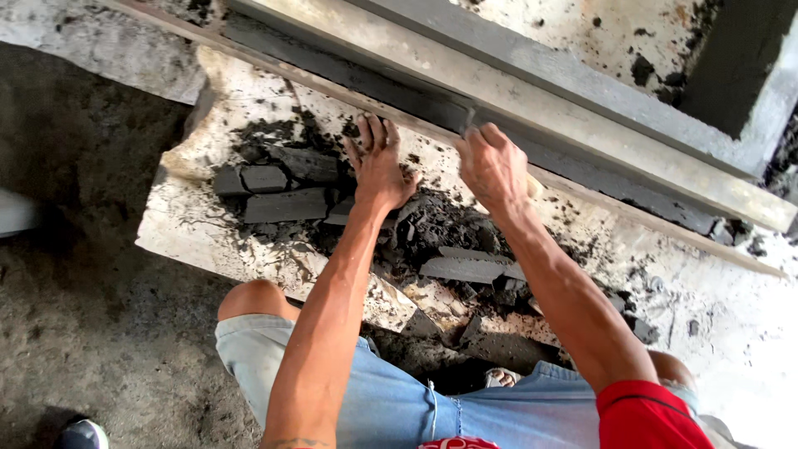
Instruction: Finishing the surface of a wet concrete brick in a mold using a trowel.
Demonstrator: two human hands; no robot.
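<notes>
left hand (378, 166) open, flat on wet dark grey mortar heap (432, 224) | right hand (492, 166) gripping mortar-caked trowel (467, 118) | flat grey slabs (283, 204) centre-left on stained board (191, 224)

We see a rough dirt floor (91, 333) at lower left, a pale spattered wall (582, 33) along the top, and possibly a dark opening (731, 58) upper right.

My shorts (391, 399) are pale blue denim, my sleeve (644, 416) red. The mortar (440, 224) is near black, its slabs (287, 204) dark grey. The board (208, 224) is off-white, speckled black. The floor (91, 333) is brown-grey.
</notes>
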